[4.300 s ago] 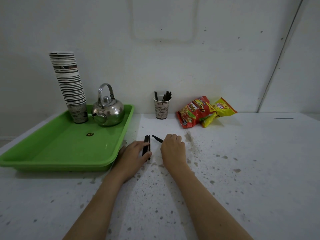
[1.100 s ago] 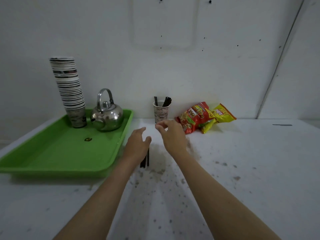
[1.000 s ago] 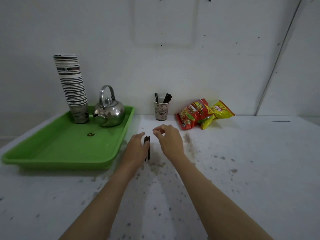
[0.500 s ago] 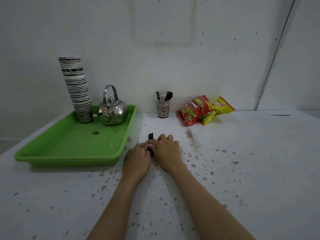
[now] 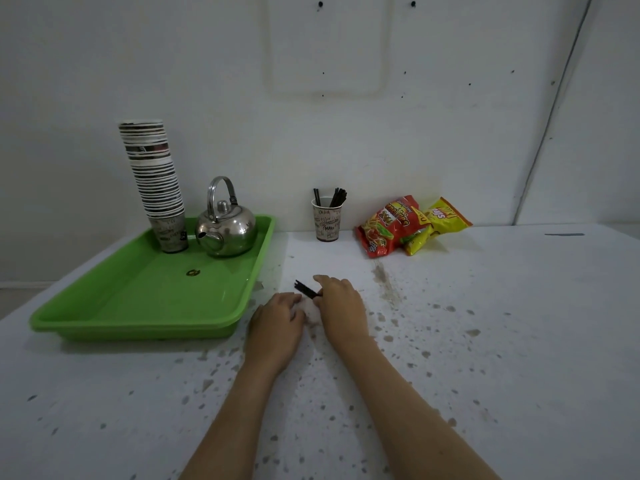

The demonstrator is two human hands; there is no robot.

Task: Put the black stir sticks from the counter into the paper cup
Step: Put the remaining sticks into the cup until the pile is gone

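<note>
Pinching black stir sticks [image 5: 306,289]: right hand [image 5: 341,308] | left hand [image 5: 277,323] palm-down beside it, grip hidden

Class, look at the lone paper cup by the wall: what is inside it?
Several black stir sticks stand in the cup, tops above the rim. Their lower parts and the cup's bottom are hidden by its wall.

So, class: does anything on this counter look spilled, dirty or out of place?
Yes. The white counter is spattered with brownish specks, plus a smear below the snack packets. A small dark object lies loose on the green tray; what it is cannot be told.
</note>
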